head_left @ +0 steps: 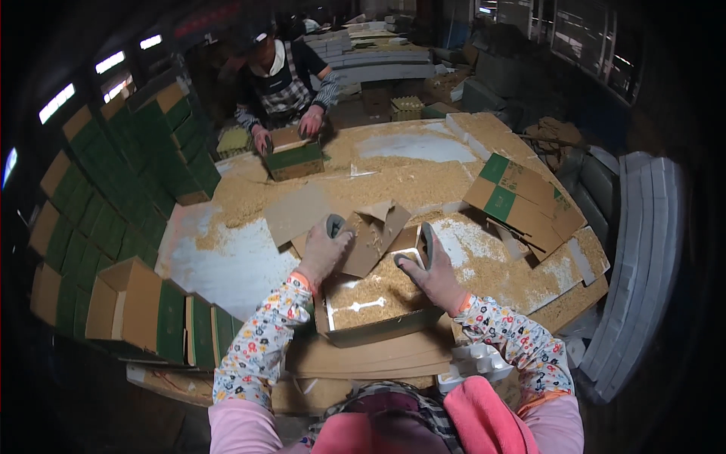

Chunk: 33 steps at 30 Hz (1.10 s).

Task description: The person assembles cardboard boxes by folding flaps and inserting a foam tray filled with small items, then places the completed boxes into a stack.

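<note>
Open cardboard box with green outer sides sits on the near side of the worktable, right in front of the person in the head view. Loose tan shavings fill much of it, and part of a white insert shows through them. Beneath its near side lie flat cardboard sheets.

The left hand is at the far left corner, fingers curled in beside a raised brown flap; the fingertips are partly turned away, so I cannot tell whether they grip it. The right hand is at the right side, thumb and fingers spread wide, the thumb over the shavings. Dark coverings show on the fingertips of both hands.

Beyond the left hand lies a flat grey-brown sheet. A green-and-brown carton rests on the table to the right, and a white moulded tray is near the right forearm. Green-and-brown boxes are stacked along the left. Across the table, a co-worker has both hands on another box.
</note>
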Each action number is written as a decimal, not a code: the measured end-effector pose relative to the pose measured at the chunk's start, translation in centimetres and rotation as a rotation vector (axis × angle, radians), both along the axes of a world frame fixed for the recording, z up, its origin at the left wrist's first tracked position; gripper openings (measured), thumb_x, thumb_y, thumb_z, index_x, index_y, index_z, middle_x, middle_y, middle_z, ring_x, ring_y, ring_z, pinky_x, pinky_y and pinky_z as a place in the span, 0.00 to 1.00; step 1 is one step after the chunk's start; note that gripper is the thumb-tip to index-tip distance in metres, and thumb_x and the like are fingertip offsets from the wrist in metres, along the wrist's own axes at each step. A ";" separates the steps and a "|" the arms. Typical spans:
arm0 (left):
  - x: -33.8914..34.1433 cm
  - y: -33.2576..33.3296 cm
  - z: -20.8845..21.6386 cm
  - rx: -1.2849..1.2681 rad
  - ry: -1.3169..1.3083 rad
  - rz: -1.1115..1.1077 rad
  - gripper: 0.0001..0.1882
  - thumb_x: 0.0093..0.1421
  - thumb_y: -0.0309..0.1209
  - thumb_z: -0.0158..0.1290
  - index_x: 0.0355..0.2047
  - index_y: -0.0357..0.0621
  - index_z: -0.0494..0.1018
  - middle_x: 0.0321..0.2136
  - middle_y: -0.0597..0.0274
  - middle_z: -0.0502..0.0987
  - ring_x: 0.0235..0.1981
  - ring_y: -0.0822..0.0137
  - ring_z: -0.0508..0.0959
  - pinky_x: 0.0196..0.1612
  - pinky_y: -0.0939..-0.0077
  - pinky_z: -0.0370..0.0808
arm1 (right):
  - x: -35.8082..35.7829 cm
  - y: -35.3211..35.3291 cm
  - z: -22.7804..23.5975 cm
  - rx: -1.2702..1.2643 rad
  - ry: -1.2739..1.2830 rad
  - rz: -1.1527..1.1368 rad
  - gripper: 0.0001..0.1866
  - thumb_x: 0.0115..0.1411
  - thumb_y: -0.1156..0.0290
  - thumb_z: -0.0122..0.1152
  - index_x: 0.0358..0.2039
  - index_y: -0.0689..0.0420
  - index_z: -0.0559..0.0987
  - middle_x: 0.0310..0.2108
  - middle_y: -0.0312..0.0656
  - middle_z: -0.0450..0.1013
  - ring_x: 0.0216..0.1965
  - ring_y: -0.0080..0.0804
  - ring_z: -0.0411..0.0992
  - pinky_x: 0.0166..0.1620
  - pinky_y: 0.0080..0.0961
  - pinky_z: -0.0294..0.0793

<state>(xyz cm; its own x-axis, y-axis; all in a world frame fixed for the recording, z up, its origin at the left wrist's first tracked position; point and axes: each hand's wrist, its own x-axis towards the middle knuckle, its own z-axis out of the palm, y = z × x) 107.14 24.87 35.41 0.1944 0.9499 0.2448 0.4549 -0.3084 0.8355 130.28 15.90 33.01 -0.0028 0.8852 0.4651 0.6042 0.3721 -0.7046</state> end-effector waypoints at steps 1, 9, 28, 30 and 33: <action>0.9 -0.4 -0.6 0.080 -0.164 -0.080 0.17 0.55 0.27 0.55 0.44 0.34 0.71 0.31 0.55 0.77 0.29 0.69 0.76 0.33 0.77 0.73 | -1.2 1.5 0.4 -0.124 0.089 0.006 0.53 0.51 0.51 0.66 0.61 0.73 0.46 0.56 0.66 0.57 0.59 0.58 0.57 0.62 0.36 0.55; 0.5 -3.6 3.7 -0.329 -0.598 -0.273 0.21 0.56 0.23 0.52 0.51 0.36 0.69 0.38 0.64 0.76 0.35 0.76 0.74 0.38 0.84 0.72 | 3.7 6.4 3.2 -0.322 0.372 0.234 0.30 0.48 0.64 0.69 0.48 0.64 0.71 0.42 0.49 0.75 0.42 0.37 0.74 0.47 0.27 0.71; 1.6 -8.5 -7.4 -0.189 1.539 -0.389 0.34 0.59 0.34 0.42 0.63 0.29 0.50 0.60 0.42 0.61 0.59 0.38 0.62 0.60 0.35 0.51 | -2.9 -0.4 -0.6 -0.571 -1.002 0.601 0.42 0.55 0.42 0.53 0.66 0.45 0.53 0.65 0.52 0.47 0.66 0.55 0.44 0.63 0.52 0.50; 2.9 -7.0 -5.3 -0.153 1.542 -0.437 0.30 0.62 0.32 0.31 0.63 0.29 0.47 0.59 0.36 0.59 0.59 0.39 0.59 0.61 0.35 0.45 | -2.6 0.5 -3.5 -0.593 -1.094 0.550 0.45 0.46 0.41 0.61 0.63 0.44 0.59 0.60 0.51 0.55 0.62 0.55 0.53 0.58 0.53 0.58; 2.0 -7.0 -2.7 0.049 1.221 -0.476 0.33 0.59 0.42 0.45 0.63 0.45 0.54 0.59 0.44 0.59 0.61 0.44 0.58 0.60 0.36 0.50 | -2.4 3.2 -1.0 -0.794 -0.878 0.549 0.37 0.52 0.49 0.59 0.60 0.52 0.65 0.59 0.51 0.61 0.60 0.50 0.59 0.59 0.39 0.61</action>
